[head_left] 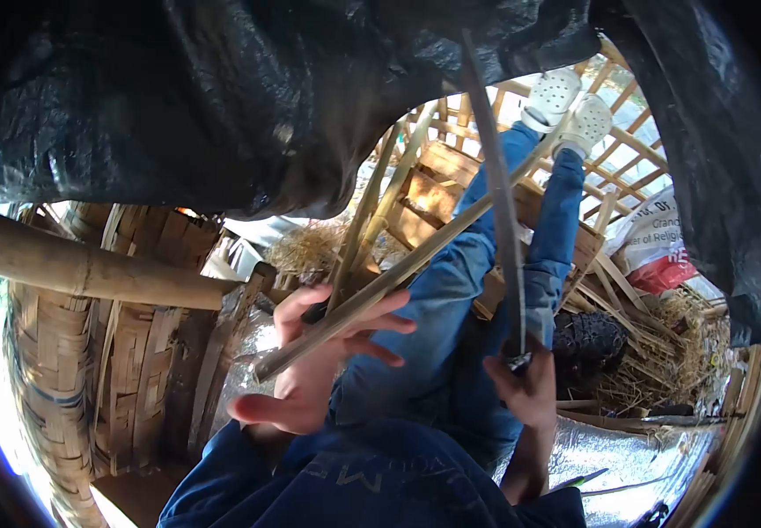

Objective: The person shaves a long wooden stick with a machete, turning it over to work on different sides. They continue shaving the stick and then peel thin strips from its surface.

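Note:
A long bamboo strip (398, 275) slants from my left hand up over my jeans toward the white clogs. My left hand (314, 370) is under its near end, with the fingers spread and the thumb held away, so the strip lies across the palm without being gripped. In my right hand (530, 387) is the handle of a machete, fingers wrapped round it. The long, narrow blade of the machete (505, 211) points up and away, crossing in front of the strip in this view.
Black plastic sheeting (178, 106) hangs overhead. A thick bamboo pole (90, 273) and woven bamboo panels (50, 378) stand at left. White clogs (587, 123) rest by a bamboo lattice (640, 145). Straw (662, 352) and a printed sack (653, 242) lie right; wooden boxes (437, 189) stand ahead.

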`<act>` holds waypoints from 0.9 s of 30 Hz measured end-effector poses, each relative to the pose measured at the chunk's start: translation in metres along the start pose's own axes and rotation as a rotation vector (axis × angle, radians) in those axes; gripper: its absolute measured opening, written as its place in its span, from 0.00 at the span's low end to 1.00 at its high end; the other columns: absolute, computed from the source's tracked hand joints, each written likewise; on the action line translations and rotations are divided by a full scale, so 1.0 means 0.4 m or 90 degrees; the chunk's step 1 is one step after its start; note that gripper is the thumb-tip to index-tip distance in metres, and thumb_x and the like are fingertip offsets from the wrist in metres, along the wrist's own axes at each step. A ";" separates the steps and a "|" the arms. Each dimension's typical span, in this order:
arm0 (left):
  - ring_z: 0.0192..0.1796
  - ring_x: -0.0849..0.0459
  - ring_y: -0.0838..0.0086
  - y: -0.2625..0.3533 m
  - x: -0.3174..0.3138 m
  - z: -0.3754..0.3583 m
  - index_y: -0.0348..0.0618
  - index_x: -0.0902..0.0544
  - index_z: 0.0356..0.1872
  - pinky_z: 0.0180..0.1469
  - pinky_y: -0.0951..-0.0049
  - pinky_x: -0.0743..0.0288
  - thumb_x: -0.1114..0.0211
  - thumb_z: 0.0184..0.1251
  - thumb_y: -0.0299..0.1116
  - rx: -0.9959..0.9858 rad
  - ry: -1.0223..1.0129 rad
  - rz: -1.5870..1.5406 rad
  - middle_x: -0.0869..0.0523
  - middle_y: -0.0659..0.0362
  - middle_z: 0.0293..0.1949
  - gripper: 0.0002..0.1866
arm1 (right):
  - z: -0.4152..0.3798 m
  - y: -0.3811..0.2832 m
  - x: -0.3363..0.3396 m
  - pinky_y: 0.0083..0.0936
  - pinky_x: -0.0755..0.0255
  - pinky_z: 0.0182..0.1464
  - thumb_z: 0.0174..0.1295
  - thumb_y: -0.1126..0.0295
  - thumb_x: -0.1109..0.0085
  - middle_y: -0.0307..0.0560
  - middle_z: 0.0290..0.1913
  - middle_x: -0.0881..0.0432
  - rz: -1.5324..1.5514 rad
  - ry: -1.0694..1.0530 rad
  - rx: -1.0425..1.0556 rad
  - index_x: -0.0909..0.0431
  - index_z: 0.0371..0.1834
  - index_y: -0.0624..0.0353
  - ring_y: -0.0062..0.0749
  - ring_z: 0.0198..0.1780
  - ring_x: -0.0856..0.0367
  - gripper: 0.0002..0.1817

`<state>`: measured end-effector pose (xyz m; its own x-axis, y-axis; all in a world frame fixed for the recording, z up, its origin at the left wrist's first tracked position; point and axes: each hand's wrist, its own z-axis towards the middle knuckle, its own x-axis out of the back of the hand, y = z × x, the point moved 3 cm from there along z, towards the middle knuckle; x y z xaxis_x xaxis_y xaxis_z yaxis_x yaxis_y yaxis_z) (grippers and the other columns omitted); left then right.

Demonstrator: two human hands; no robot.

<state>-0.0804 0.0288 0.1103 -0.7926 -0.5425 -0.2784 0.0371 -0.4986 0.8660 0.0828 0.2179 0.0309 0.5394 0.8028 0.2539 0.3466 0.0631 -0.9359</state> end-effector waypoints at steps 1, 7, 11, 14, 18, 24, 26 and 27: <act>0.49 0.17 0.50 -0.017 0.004 -0.009 0.40 0.43 0.62 0.36 0.62 0.17 0.69 0.53 0.80 -0.023 0.045 0.092 0.23 0.32 0.51 0.52 | -0.004 -0.020 -0.012 0.24 0.36 0.27 0.50 0.71 0.33 0.41 0.20 0.26 -0.022 -0.022 0.007 0.27 0.28 0.61 0.24 0.23 0.27 0.11; 0.27 0.36 0.78 0.055 -0.018 0.148 0.40 0.33 0.30 0.36 0.78 0.36 0.75 0.59 0.75 -0.272 0.404 0.473 0.33 0.60 0.24 0.42 | -0.008 -0.092 -0.047 0.29 0.29 0.33 0.49 0.70 0.35 0.50 0.24 0.21 -0.050 -0.026 0.079 0.26 0.32 0.63 0.34 0.27 0.20 0.12; 0.30 0.35 0.76 0.090 -0.117 0.297 0.43 0.34 0.28 0.33 0.77 0.34 0.73 0.64 0.71 -0.592 0.355 0.302 0.33 0.60 0.28 0.37 | 0.001 -0.119 -0.037 0.22 0.40 0.28 0.52 0.70 0.33 0.35 0.20 0.32 0.012 0.038 0.121 0.29 0.27 0.61 0.19 0.25 0.36 0.12; 0.30 0.34 0.76 0.088 -0.176 0.321 0.46 0.36 0.28 0.24 0.80 0.39 0.64 0.70 0.64 -0.660 0.187 -0.195 0.33 0.59 0.29 0.29 | 0.002 -0.114 -0.016 0.21 0.41 0.28 0.52 0.70 0.33 0.34 0.20 0.32 0.022 0.073 0.110 0.29 0.27 0.60 0.18 0.25 0.36 0.12; 0.22 0.40 0.78 0.083 -0.200 0.301 0.47 0.36 0.26 0.22 0.78 0.46 0.63 0.70 0.64 -0.573 -0.014 -0.206 0.35 0.61 0.21 0.29 | -0.002 -0.119 0.025 0.19 0.40 0.28 0.52 0.69 0.33 0.34 0.20 0.31 0.055 0.078 0.073 0.28 0.28 0.60 0.17 0.25 0.34 0.12; 0.16 0.47 0.79 0.076 -0.173 0.290 0.49 0.38 0.21 0.22 0.77 0.50 0.63 0.68 0.66 -0.484 -0.102 -0.159 0.39 0.65 0.12 0.31 | 0.011 -0.149 0.058 0.24 0.37 0.26 0.51 0.68 0.31 0.35 0.17 0.32 0.018 0.102 0.170 0.28 0.24 0.61 0.20 0.22 0.35 0.13; 0.13 0.47 0.81 0.083 -0.184 0.299 0.49 0.36 0.19 0.18 0.79 0.51 0.61 0.68 0.66 -0.504 -0.178 -0.147 0.39 0.66 0.10 0.31 | 0.021 -0.167 0.068 0.25 0.36 0.27 0.51 0.67 0.31 0.41 0.17 0.30 -0.109 0.062 0.186 0.27 0.25 0.62 0.24 0.21 0.32 0.13; 0.13 0.47 0.81 0.082 -0.184 0.301 0.49 0.36 0.19 0.18 0.79 0.51 0.61 0.68 0.66 -0.501 -0.181 -0.148 0.39 0.66 0.10 0.31 | 0.025 -0.178 0.073 0.27 0.34 0.27 0.51 0.67 0.32 0.47 0.18 0.27 -0.182 0.081 0.208 0.26 0.26 0.62 0.34 0.20 0.27 0.12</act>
<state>-0.0942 0.1338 0.2091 -0.9507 -0.2307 -0.2072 0.1815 -0.9558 0.2315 0.0659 0.2428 0.1025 0.5546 0.6478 0.5222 0.2454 0.4723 -0.8466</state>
